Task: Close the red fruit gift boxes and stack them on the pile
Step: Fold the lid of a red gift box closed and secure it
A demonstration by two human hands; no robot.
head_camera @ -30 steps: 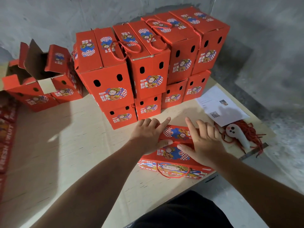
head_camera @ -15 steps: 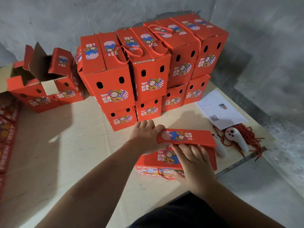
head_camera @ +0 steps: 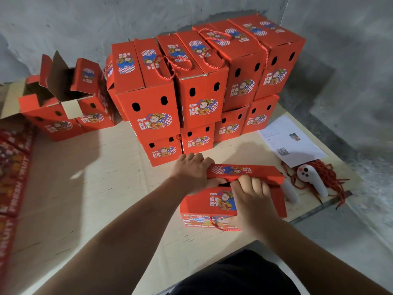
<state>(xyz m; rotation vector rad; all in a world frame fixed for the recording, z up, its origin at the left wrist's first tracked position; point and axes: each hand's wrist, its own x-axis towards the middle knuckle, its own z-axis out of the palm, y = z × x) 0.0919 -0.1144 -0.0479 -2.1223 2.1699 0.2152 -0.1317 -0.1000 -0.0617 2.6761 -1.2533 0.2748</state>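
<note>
Head view: red gift box (head_camera: 209, 204) sits near front edge of the cardboard-covered table (head_camera: 89, 188), just in front of the pile (head_camera: 191, 86) but apart from it. Its top flap (head_camera: 244, 173) is partly raised, w/ a dark gap under it. Left hand (head_camera: 192, 172) grips the flap's left end, fingers curled over the far edge. Right hand (head_camera: 253, 199) lies over the box front, fingers curled into the gap under the flap, thumb side down by the red cord handle (head_camera: 219, 225) hanging at the box's near bottom. Right side panel of the box sticks out past the right hand.

Pile is two layers of closed red boxes, four across, upper row bigger in view, cord handles lying on the tops; back of it sits against the grey wall (head_camera: 340, 60). Left of pile: an open box (head_camera: 70, 107) w/ flaps standing up, touching or v. close to the pile's left end, can't tell which. Far left edge: flat printed red cartons (head_camera: 12, 167), partly cut off.

Right of the held box: white paper sheet (head_camera: 291, 141) w/ a QR code, then a bundle of red cords (head_camera: 331, 179) w/ a white handheld controller (head_camera: 310, 179) lying on it; a second white piece (head_camera: 290, 191) is just beside the box's right side, half hidden by it. Dark clothing shows at bottom centre.
</note>
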